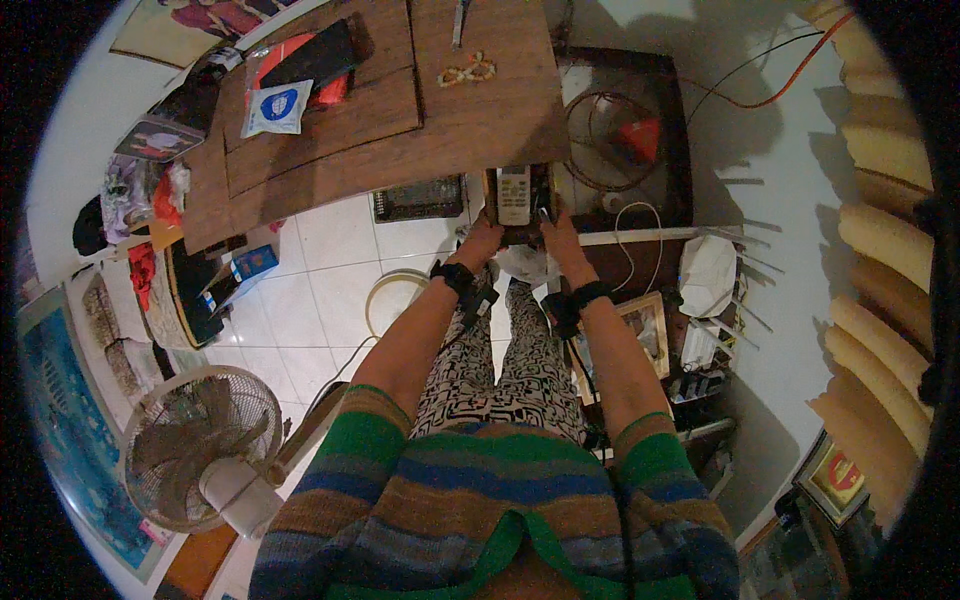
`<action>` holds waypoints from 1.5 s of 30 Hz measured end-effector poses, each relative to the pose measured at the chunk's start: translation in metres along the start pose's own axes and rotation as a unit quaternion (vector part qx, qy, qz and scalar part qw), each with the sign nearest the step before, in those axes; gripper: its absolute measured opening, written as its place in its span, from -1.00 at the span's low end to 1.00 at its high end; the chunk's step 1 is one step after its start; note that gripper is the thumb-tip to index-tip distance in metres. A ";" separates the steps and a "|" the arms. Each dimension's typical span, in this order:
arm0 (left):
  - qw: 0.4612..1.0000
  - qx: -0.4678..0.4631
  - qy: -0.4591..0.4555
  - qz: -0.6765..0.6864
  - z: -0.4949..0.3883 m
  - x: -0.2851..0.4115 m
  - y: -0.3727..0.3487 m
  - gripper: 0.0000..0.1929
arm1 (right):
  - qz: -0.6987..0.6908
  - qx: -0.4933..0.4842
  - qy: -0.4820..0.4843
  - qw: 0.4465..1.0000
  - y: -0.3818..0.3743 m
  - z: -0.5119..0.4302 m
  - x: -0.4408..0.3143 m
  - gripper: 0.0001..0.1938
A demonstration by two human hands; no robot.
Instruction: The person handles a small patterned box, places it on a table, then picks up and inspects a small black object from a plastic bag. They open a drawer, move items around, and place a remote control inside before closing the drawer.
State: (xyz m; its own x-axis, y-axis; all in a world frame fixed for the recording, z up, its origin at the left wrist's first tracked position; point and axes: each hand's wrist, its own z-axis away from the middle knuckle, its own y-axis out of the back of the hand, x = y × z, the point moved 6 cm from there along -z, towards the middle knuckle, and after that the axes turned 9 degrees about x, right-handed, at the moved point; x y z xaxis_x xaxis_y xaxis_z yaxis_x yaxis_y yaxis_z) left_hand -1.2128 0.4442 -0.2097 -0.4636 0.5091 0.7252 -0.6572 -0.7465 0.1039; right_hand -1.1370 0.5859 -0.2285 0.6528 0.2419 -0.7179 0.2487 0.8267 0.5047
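Note:
At the front edge of the wooden table (337, 176), my left hand (481, 241) and my right hand (561, 234) hold a small dark open box or drawer (534, 234) from its two near sides. A white remote control (514, 201) with a small display and buttons lies in it. Beside the remote is a dark item with a shiny part, too small to name. The far end of the box meets the table edge, so I cannot tell whether it is joined to the table. Just below my hands there is a crumpled clear plastic bag (525, 262).
On the table lie a blue-and-white packet (277, 109), a dark flat case (311, 56) and a beaded string (466, 71). A black plastic basket (418, 199) stands beneath. An electric fan (202, 450) is at the left. A glass-topped side table (667, 187) and a white router-like device (707, 276) are at the right.

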 end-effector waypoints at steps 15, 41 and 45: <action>0.997 -0.063 0.034 -0.004 0.066 -0.043 -0.012 -0.31 | -0.114 -0.039 -0.079 0.990 0.007 0.083 0.014 -0.36; 0.990 -0.108 -0.045 0.073 0.067 -0.025 -0.022 -0.35 | -0.086 -0.053 -0.089 0.991 0.054 0.129 -0.037 -0.33; 0.985 -0.117 -0.033 0.123 0.062 -0.035 -0.022 -0.28 | -0.065 -0.065 -0.179 0.980 0.044 0.129 -0.013 -0.31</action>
State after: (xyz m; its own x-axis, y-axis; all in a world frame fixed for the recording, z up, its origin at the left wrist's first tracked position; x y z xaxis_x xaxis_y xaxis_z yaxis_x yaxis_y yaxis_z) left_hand -1.1452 0.4160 -0.1949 -0.5912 0.2907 0.7523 -0.6521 -0.7212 -0.2337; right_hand -1.0423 0.5537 -0.1352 0.8370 -0.0436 -0.5455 0.2675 0.9022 0.3384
